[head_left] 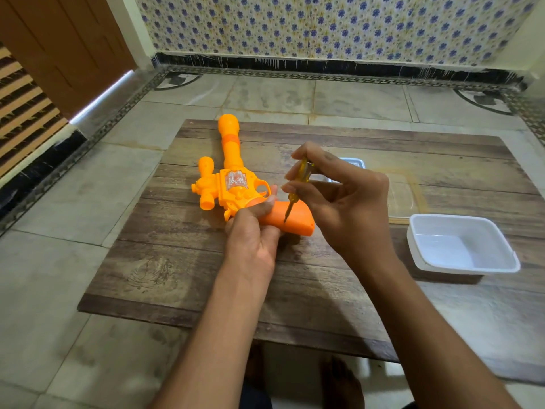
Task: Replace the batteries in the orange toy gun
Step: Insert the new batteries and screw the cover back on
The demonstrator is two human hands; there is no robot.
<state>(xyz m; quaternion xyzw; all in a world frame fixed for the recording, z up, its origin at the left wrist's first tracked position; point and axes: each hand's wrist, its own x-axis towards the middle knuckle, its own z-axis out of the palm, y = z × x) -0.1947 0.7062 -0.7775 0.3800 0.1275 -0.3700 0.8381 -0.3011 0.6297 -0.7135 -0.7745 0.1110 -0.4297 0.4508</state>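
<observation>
Two hands on orange toy gun (233, 184), left hand (253, 231) grip clasping handle, right hand (339, 196) grip pinching screwdriver (298, 184) tip-down on handle, white tub (501, 261) right of gun on bench (177, 261)

Dim, warm indoor light, sharp at the centre.
A bright strip glares under the door (100, 97); soft shadows fall beneath the forearms; edges bow, perhaps slightly blurred at the bottom.

Screwdriver tip set on the toy gun's grip

At mid-frame the left hand (253, 240) holds the orange toy gun (233, 184) flat on the wooden tabletop (177, 261), while the right hand (339, 199) pinches a yellow screwdriver (298, 187), tip down on the grip. A white tub (513, 261) sits at right, a clear lid (407, 196) beyond it.
</observation>
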